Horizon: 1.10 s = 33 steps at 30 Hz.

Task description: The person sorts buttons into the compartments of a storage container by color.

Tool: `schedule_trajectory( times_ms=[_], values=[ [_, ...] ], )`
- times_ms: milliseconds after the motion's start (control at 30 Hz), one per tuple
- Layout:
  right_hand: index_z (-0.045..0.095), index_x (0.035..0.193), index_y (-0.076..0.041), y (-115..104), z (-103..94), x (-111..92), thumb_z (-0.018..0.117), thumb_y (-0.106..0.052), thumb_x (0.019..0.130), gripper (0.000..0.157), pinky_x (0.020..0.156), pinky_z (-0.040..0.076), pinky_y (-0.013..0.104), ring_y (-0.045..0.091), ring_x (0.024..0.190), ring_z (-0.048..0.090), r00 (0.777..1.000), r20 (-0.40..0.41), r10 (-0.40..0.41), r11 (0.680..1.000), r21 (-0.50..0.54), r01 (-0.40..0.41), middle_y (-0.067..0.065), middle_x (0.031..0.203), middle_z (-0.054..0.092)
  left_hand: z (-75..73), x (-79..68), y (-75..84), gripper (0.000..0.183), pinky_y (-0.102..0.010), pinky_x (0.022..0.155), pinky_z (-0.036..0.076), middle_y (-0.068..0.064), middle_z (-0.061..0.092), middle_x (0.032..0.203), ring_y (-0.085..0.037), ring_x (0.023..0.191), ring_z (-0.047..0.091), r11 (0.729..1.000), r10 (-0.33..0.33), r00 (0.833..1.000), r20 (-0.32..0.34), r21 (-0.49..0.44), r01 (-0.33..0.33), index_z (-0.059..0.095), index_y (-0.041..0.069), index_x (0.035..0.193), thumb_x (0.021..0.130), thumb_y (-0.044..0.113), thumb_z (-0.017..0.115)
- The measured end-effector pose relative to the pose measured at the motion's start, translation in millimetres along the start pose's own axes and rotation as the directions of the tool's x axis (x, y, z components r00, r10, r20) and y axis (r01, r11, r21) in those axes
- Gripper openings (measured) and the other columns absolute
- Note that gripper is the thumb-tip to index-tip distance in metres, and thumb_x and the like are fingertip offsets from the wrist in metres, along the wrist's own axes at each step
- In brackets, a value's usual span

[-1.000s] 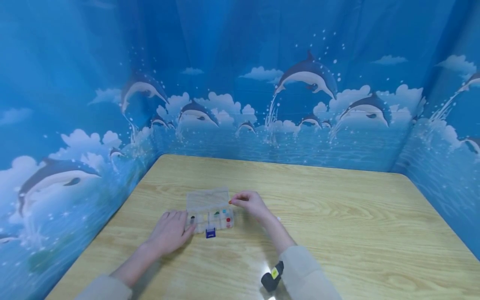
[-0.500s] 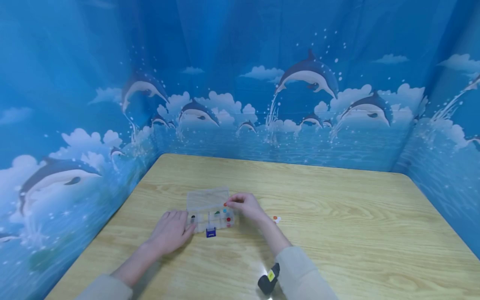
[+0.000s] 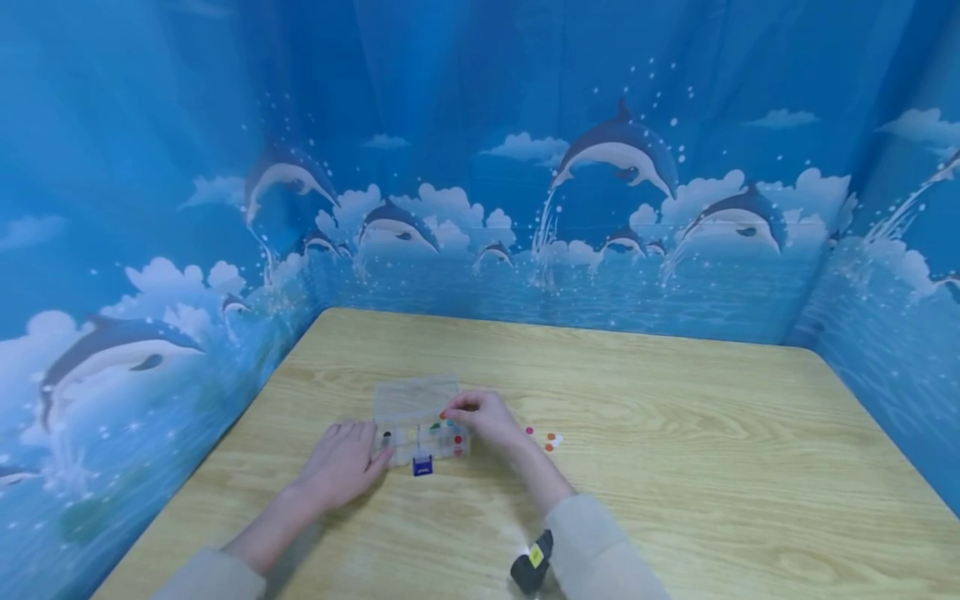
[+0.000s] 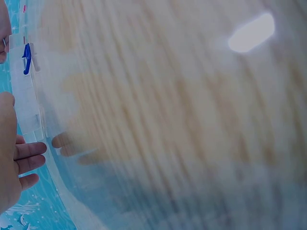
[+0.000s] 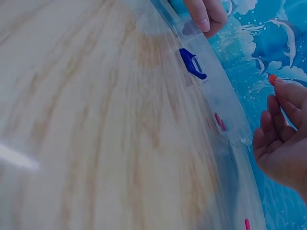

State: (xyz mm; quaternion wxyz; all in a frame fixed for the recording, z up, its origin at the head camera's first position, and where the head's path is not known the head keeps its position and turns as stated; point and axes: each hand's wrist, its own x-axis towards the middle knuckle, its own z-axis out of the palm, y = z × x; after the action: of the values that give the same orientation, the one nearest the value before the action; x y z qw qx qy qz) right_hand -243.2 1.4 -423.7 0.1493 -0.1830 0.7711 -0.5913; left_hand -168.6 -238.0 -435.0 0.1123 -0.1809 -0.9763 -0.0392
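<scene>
A clear plastic compartment box (image 3: 402, 455) lies on the table with its lid (image 3: 416, 400) folded back and a blue latch (image 3: 422, 465) at the front. Inside, separate compartments hold small pieces, among them black, green, light blue and red (image 3: 458, 439). My left hand (image 3: 341, 467) rests at the box's left end, its fingers fairly straight and its thumb against the front corner. Between thumb and fingertip, my right hand (image 3: 487, 417) pinches a small orange-red button (image 5: 273, 79) above the back right compartments. Part of the box's right end is hidden by that hand.
Right of the box, several loose buttons lie on the wooden table (image 3: 712, 467): a pink one (image 3: 529, 431), orange ones (image 3: 551, 437) and white. A black wrist device (image 3: 532, 564) is on the right sleeve. Dolphin-printed curtains (image 3: 480, 167) surround the table.
My right hand has moved left and slightly toward the front with the orange-red button, from beside the lid to over the compartments. Loose buttons have come into view beside its forearm. My left hand stays put.
</scene>
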Motion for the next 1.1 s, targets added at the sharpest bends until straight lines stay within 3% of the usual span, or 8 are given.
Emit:
schedule_trajectory(
  times_ms=[233,1100],
  values=[
    [0.067,0.093,-0.001,0.6,8.3,0.8,0.065,-0.012,0.085,0.014,0.074,0.048,0.030,0.014,0.082,0.055,0.999,-0.004,-0.045,0.998,-0.034,0.045,0.003,0.089,0.063,0.3,-0.8,0.0,0.032,-0.046,0.084,0.042,-0.014,0.059,0.088,-0.033,0.091,0.056,1.000,0.017,0.999,-0.031,0.010,-0.017,0.052,0.002,0.092,0.092,0.034,0.052],
    [0.070,0.090,-0.004,0.3,19.9,1.4,0.069,-0.012,0.081,0.012,0.065,0.047,0.026,0.011,0.074,0.053,0.998,-0.055,-0.019,0.996,-0.086,0.014,-0.001,0.084,0.062,-1.9,-0.3,1.6,0.032,-0.046,0.084,0.042,-0.015,0.059,0.087,-0.035,0.091,0.056,1.000,0.010,0.999,-0.042,0.007,-0.010,0.053,0.001,0.095,0.092,0.033,0.053]
  ],
)
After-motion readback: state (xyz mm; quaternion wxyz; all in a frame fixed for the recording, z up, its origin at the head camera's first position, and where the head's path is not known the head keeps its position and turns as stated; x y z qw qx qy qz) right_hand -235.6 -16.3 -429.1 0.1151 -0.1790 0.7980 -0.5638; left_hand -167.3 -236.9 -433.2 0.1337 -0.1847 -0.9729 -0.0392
